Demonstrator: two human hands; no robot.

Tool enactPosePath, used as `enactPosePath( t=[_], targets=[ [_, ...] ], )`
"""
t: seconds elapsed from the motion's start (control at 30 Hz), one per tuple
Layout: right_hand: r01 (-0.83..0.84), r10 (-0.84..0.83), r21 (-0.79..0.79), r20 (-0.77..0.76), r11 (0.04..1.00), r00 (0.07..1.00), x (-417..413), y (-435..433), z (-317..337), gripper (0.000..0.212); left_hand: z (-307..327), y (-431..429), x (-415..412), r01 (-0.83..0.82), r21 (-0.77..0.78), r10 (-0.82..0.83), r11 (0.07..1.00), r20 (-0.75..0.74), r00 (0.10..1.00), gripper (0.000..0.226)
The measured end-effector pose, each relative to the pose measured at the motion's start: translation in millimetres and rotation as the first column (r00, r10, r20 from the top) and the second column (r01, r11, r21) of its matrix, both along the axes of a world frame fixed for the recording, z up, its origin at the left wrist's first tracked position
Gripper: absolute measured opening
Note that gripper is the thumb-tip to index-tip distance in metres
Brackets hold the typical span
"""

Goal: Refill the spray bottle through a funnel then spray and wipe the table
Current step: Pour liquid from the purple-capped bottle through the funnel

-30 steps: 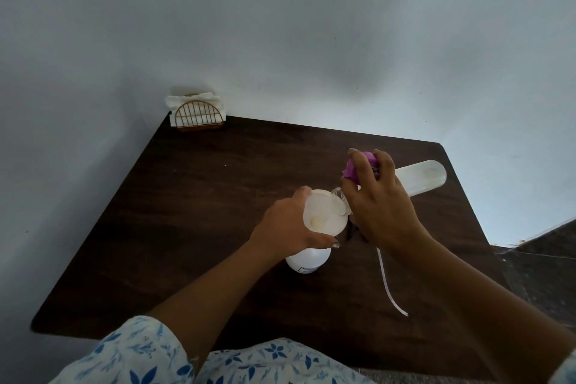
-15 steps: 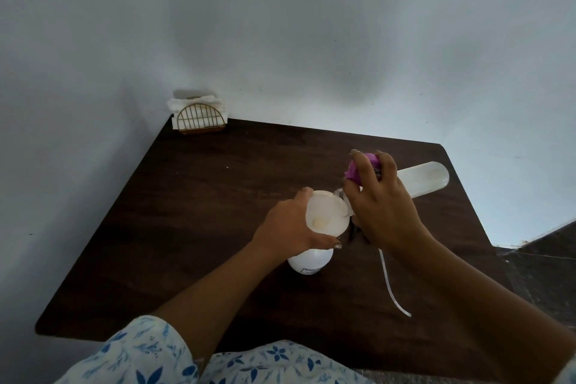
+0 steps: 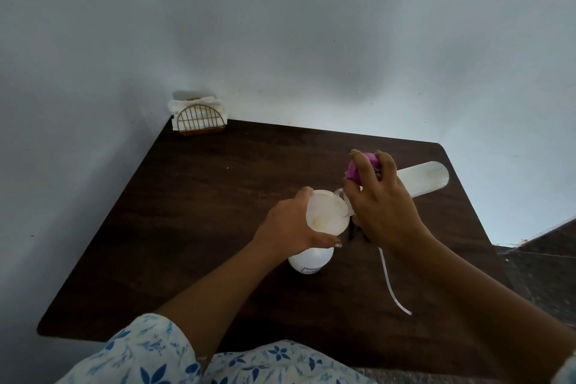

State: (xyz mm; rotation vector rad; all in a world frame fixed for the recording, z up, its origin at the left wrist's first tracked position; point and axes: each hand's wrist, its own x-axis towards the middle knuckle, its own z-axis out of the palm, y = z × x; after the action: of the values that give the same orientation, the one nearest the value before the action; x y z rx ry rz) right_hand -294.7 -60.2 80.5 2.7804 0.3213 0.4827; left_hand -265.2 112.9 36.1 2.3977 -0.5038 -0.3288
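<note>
Hands work over a dark wood-grain counter (image 3: 218, 212) pushed into a pale corner. The left hand (image 3: 290, 227) has its grip closed round the rim of a translucent white funnel (image 3: 327, 212), a smooth, shallow cone seated in the neck of the spray bottle (image 3: 310, 260), a rounded, milky plastic body standing upright near the middle of the counter. The right hand (image 3: 383, 209) is closed over something just right of the funnel: a purple spray head (image 3: 363, 167) shows between the fingers, and a small clear container (image 3: 344, 203) appears tipped against the funnel's rim, though exactly what the grip holds is partly hidden. A thin, flexible clear dip tube (image 3: 391, 284) trails from under that hand across the counter toward the near edge. Behind it lies a long, frosted, round-ended cylinder (image 3: 420, 179), on its side. At the far left corner stands a gold wire napkin holder (image 3: 201, 121) with soft white napkins (image 3: 194, 103). Pouring looks to be under way; it would go best slowly, with the funnel kept upright and steady so the light bottle does not tip or overflow.
</note>
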Motion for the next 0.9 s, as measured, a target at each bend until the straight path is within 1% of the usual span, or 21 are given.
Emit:
enactPosePath(
  t=[0.2, 0.33, 0.63, 0.9],
  targets=[
    [-0.018, 0.018, 0.007, 0.011, 1.0, 1.0, -0.1, -0.7, 0.4, 0.056, 1.1, 0.1, 0.0, 0.004, -0.003, -0.004, 1.0, -0.004, 1.0, 0.1],
    [-0.023, 0.023, 0.003, 0.017, 1.0, 1.0, 0.3, -1.5, 0.1, 0.055, 2.0, 0.1, 0.2, 0.012, -0.013, -0.012, 1.0, -0.01, 1.0, 0.096],
    [-0.017, 0.017, -0.007, 0.01, 1.0, 1.0, 1.1, -1.9, 0.0, 0.056, 0.9, -0.7, 1.1, 0.009, 0.006, -0.009, 1.0, -0.004, 1.0, 0.099],
    [-0.033, 0.033, -0.005, 0.041, 0.999, 0.999, 3.0, -2.9, -0.6, 0.05, 0.4, -1.0, 1.2, 0.006, 0.011, -0.006, 1.0, -0.007, 1.0, 0.1]
  ],
)
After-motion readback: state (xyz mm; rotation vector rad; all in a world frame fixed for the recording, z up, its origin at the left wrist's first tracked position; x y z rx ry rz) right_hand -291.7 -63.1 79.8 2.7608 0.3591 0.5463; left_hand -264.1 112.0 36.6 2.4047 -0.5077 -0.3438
